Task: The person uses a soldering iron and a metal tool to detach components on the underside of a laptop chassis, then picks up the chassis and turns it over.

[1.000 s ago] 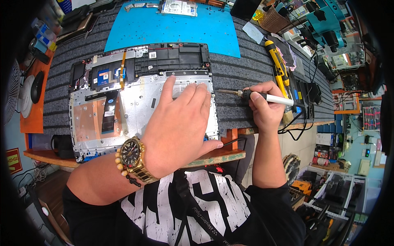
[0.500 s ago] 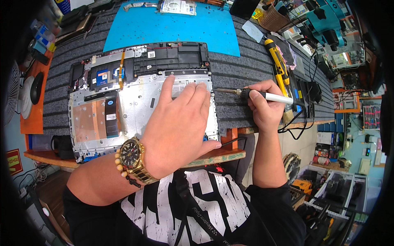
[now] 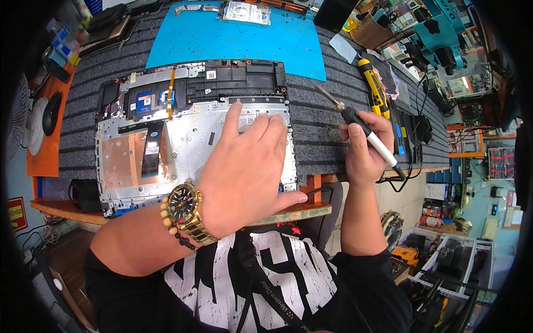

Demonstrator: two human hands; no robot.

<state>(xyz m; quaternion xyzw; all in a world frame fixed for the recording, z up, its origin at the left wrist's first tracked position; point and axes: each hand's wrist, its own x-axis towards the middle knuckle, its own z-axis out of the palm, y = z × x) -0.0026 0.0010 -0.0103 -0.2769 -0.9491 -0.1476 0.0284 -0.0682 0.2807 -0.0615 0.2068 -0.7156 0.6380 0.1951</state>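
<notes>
Right hand (image 3: pixel 363 150), gripping the white-handled, black-collared screwdriver (image 3: pixel 363 130), has lifted its tip toward one o'clock, off the opened silver laptop chassis (image 3: pixel 166 147); left hand (image 3: pixel 244 172) stays spread flat, steadying it.

Single head-worn fisheye view, looking steeply down from above the chest onto the tabletop (image 3: pixel 333 139). Facing forward across the near edge toward the far clutter. Close range: opened laptop chassis (image 3: pixel 166 133) filling the centre-left, forearms entering from the lower edge. Straight edges bowed toward a dark circular rim. No second view, so no shared coverage.
</notes>
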